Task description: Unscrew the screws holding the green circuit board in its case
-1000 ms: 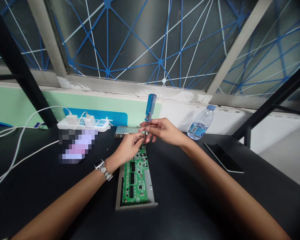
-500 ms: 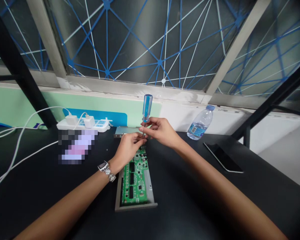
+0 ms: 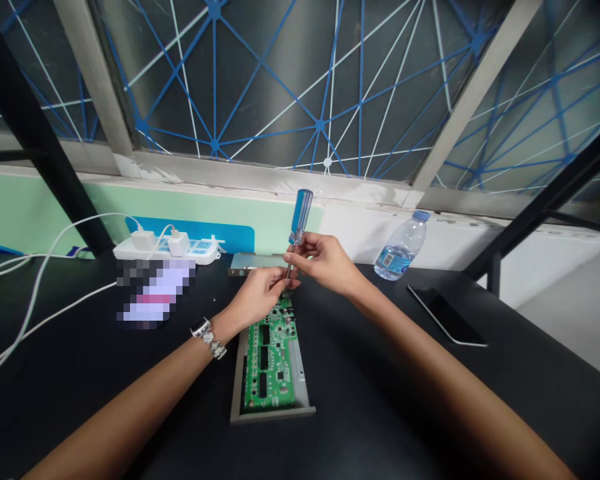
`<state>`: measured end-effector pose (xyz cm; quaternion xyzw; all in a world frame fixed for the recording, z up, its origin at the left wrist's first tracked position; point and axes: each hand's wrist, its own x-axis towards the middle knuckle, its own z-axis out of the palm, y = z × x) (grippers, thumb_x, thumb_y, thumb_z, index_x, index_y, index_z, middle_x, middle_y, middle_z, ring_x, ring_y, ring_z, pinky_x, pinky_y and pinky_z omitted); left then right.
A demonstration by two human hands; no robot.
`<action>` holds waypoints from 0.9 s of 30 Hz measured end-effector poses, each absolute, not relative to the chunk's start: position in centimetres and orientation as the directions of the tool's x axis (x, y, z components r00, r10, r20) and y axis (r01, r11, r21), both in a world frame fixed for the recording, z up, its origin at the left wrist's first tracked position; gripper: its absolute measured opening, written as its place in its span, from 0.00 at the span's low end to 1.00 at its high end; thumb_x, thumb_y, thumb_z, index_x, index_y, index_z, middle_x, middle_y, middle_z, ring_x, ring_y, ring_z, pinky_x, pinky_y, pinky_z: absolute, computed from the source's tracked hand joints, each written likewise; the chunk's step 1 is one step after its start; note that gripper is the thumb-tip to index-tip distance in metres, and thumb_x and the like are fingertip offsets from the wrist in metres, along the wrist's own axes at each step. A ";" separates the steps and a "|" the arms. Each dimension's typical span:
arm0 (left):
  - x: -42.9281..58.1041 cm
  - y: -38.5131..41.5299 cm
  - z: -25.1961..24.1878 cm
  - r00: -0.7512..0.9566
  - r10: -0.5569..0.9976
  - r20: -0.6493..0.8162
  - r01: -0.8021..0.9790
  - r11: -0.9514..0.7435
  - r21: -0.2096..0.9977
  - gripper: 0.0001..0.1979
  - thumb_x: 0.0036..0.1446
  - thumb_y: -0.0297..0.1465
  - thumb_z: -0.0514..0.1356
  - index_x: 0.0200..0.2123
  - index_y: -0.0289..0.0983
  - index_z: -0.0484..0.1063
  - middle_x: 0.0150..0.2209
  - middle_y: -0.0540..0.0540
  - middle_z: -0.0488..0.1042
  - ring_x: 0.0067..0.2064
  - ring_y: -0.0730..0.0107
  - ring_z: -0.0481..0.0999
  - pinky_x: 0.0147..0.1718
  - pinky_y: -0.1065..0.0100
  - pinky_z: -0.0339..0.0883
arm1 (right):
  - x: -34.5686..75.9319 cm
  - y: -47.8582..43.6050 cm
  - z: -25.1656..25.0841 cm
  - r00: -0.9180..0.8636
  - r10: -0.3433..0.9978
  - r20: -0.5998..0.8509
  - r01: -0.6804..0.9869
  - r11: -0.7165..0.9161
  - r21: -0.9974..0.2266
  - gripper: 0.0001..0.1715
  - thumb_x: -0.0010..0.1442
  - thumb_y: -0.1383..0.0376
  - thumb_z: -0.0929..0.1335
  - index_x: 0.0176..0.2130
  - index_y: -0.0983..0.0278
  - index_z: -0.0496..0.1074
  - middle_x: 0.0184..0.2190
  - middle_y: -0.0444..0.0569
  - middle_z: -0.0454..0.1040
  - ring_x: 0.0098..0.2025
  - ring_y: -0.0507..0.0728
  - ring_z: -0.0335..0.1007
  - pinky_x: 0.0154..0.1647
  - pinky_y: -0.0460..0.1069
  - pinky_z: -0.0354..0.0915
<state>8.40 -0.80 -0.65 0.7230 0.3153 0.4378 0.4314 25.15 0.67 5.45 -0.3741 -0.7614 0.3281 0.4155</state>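
Note:
A screwdriver (image 3: 301, 212) with a blue and clear handle stands nearly upright over the far end of a green circuit board (image 3: 271, 360), its handle leaning right. My right hand (image 3: 325, 260) pinches the shaft just below the handle. Lower down, my left hand (image 3: 260, 293) has its thumb and fingers closed around the shaft near the tip. The tip itself is hidden by the fingers. The board lies in a shallow grey metal tray-like case (image 3: 236, 393) on the black table (image 3: 360, 400).
Behind my hands lies a flat metal panel (image 3: 240, 263). A white power strip (image 3: 205, 252) with plugs and cables stands at the back left, near a blurred-out phone-like screen (image 3: 155, 297). On the right are a water bottle (image 3: 400, 250) and a phone (image 3: 445, 313).
The screwdriver's handle has tilted to the right from nearly vertical. My left hand and wrist have shifted slightly left and up, while the circuit board stays in place.

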 end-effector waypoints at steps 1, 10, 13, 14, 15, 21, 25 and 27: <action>8.4 -0.8 -0.7 0.424 0.830 0.362 0.072 -0.429 0.900 0.10 0.63 0.27 0.55 0.41 0.33 0.77 0.41 0.42 0.81 0.44 0.64 0.81 0.51 0.60 0.71 | 25.2 0.7 5.6 -0.406 0.838 0.364 0.286 0.495 -0.821 0.12 0.56 0.60 0.72 0.34 0.65 0.70 0.30 0.48 0.75 0.29 0.53 0.74 0.30 0.48 0.70; 8.3 -1.4 -0.4 0.259 0.858 0.443 0.194 -0.496 0.846 0.06 0.60 0.30 0.60 0.37 0.34 0.76 0.35 0.44 0.80 0.37 0.64 0.80 0.39 0.65 0.73 | 24.6 0.1 5.6 -0.284 0.876 0.389 0.290 0.465 -0.836 0.16 0.55 0.57 0.73 0.28 0.65 0.68 0.25 0.45 0.73 0.20 0.51 0.71 0.20 0.46 0.63; 8.3 -1.4 -0.4 0.272 0.859 0.435 0.181 -0.489 0.853 0.07 0.60 0.30 0.60 0.37 0.34 0.77 0.33 0.44 0.79 0.38 0.62 0.80 0.40 0.64 0.73 | 24.6 0.2 5.6 -0.277 0.868 0.413 0.324 0.488 -0.810 0.16 0.55 0.56 0.73 0.30 0.64 0.67 0.24 0.45 0.73 0.22 0.52 0.72 0.23 0.46 0.65; 8.3 -1.3 -0.5 0.273 0.858 0.434 0.169 -0.487 0.857 0.08 0.60 0.31 0.60 0.37 0.34 0.78 0.33 0.44 0.79 0.38 0.62 0.80 0.40 0.63 0.73 | 24.7 0.2 5.7 -0.293 0.860 0.418 0.327 0.501 -0.801 0.16 0.56 0.56 0.73 0.33 0.64 0.68 0.26 0.46 0.74 0.25 0.53 0.73 0.25 0.47 0.67; 8.3 -1.3 -0.6 0.275 0.858 0.434 0.160 -0.486 0.859 0.08 0.60 0.32 0.60 0.37 0.34 0.78 0.33 0.44 0.79 0.39 0.61 0.80 0.41 0.63 0.73 | 24.8 0.2 5.9 -0.313 0.852 0.419 0.321 0.510 -0.798 0.16 0.56 0.56 0.72 0.37 0.65 0.69 0.30 0.48 0.75 0.29 0.54 0.74 0.26 0.47 0.68; 8.1 -1.2 -0.7 0.325 0.844 0.427 0.136 -0.489 0.862 0.10 0.62 0.32 0.57 0.38 0.35 0.77 0.37 0.43 0.80 0.42 0.61 0.80 0.44 0.62 0.73 | 25.7 0.0 7.8 -0.467 0.817 0.338 0.190 0.466 -0.864 0.19 0.60 0.54 0.69 0.43 0.66 0.71 0.37 0.52 0.74 0.38 0.56 0.73 0.25 0.46 0.70; 8.0 -1.1 -0.6 0.353 0.833 0.426 0.118 -0.491 0.863 0.10 0.63 0.32 0.56 0.40 0.35 0.77 0.40 0.43 0.81 0.43 0.62 0.81 0.45 0.63 0.73 | 25.9 0.5 7.7 -0.460 0.808 0.368 0.165 0.485 -0.859 0.16 0.58 0.55 0.71 0.37 0.65 0.70 0.33 0.48 0.71 0.37 0.55 0.71 0.25 0.46 0.69; 8.0 -1.0 -0.7 0.361 0.832 0.422 0.112 -0.488 0.866 0.11 0.64 0.32 0.56 0.42 0.35 0.77 0.41 0.42 0.81 0.44 0.62 0.81 0.47 0.63 0.73 | 25.7 0.8 7.4 -0.417 0.812 0.407 0.170 0.510 -0.843 0.16 0.56 0.55 0.72 0.34 0.63 0.67 0.31 0.46 0.69 0.35 0.54 0.69 0.24 0.46 0.67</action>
